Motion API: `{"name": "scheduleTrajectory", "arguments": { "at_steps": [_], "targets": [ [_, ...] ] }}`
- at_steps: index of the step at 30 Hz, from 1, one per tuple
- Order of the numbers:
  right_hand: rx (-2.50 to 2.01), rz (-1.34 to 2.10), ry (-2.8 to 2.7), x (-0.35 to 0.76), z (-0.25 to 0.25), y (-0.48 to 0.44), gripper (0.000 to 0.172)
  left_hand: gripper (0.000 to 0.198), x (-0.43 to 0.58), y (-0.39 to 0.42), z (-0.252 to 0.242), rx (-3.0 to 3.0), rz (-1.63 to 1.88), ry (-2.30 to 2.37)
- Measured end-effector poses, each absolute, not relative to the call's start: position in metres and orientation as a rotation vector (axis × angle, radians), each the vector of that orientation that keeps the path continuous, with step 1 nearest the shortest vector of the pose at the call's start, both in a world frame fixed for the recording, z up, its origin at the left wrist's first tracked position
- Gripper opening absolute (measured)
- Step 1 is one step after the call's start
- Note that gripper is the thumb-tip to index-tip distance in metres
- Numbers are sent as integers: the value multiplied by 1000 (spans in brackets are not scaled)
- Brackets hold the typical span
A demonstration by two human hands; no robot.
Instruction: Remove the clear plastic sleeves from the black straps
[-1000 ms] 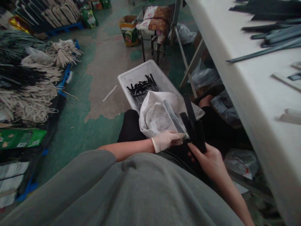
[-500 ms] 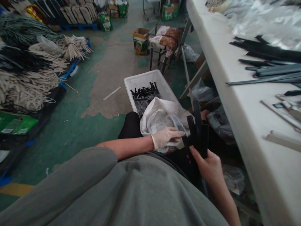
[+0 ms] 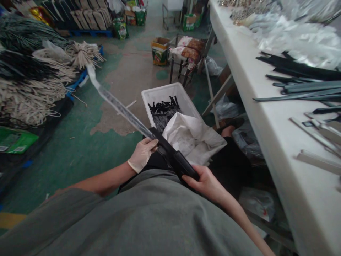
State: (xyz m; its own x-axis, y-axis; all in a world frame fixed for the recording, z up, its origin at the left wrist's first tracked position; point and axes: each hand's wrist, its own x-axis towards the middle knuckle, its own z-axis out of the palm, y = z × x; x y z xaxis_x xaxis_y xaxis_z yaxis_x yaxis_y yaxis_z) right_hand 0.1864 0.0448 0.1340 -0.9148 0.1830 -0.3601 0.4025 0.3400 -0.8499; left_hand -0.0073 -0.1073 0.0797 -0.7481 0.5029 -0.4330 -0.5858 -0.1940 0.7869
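Observation:
My right hand (image 3: pixel 204 179), bare, is wrapped round the near end of a bundle of flat black strips (image 3: pixel 177 160) held over my lap. My left hand (image 3: pixel 144 153), in a pale thin glove, pinches the bundle's far end. From that same end a long clear plastic strip (image 3: pixel 117 105) stretches up and left over the floor; whether my left fingers also grip it I cannot tell. Just beyond the bundle, a white sack (image 3: pixel 186 137) lies over my lap and the near part of a white plastic bin (image 3: pixel 173 87). Short black pieces (image 3: pixel 163 108) lie inside the bin.
On the right runs a white table (image 3: pixel 266 142) bearing black strips (image 3: pixel 301 67), grey strips (image 3: pixel 311 87) and clear plastic bags (image 3: pixel 293 39). A stool with a cushion (image 3: pixel 190 48) and a cardboard box (image 3: pixel 160 51) stand ahead. Bundled cords (image 3: pixel 32 92) are piled at the left.
My right hand has brought the black strips left and lower, tilting them across my lap. My left hand has moved left to their far end. The clear strip now stretches out to the upper left.

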Motion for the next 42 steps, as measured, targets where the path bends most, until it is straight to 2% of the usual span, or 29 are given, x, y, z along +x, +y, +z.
{"name": "scheduleTrajectory", "arguments": {
  "at_steps": [4, 10, 14, 19, 23, 25, 29, 33, 37, 40, 42],
  "targets": [
    [589, -1480, 2463, 193, 131, 42, 17, 28, 8, -119, 51, -468, 1826, 1207],
    [762, -1248, 2585, 148, 110, 50, 25, 30, 35, -101, 57, -454, 1652, 985],
    [724, -1377, 2515, 139, 105, 51, 31, 31, 31, -90, 55, -415, 1676, 950],
    [791, -1448, 2461, 187, 118, 63, 38, 32, 15, -96, 48, -469, 1724, 969],
    [861, -1402, 2522, 182, 114, 61, 29, 34, 31, -89, 44, -383, 1555, 925],
    [885, -1519, 2476, 167, 106, 57, 27, 36, 40, -83, 46, -304, 1488, 911],
    [989, -1971, 2061, 156, 90, 57, 37, 34, 39, -79, 57, -226, 1439, 858],
    [1094, -2266, 1982, 176, 85, 64, 30, 27, 21, -87, 69, -298, 1494, 795],
    [1004, -2038, 2318, 190, 95, 60, 30, 22, 14, -89, 73, -387, 1496, 842],
    [853, -1761, 2606, 182, 100, 56, 14, 20, 19, -88, 76, -353, 1454, 816],
    [710, -1636, 2758, 172, 99, 57, 10, 18, 24, -87, 77, -286, 1422, 763]
  ]
}}
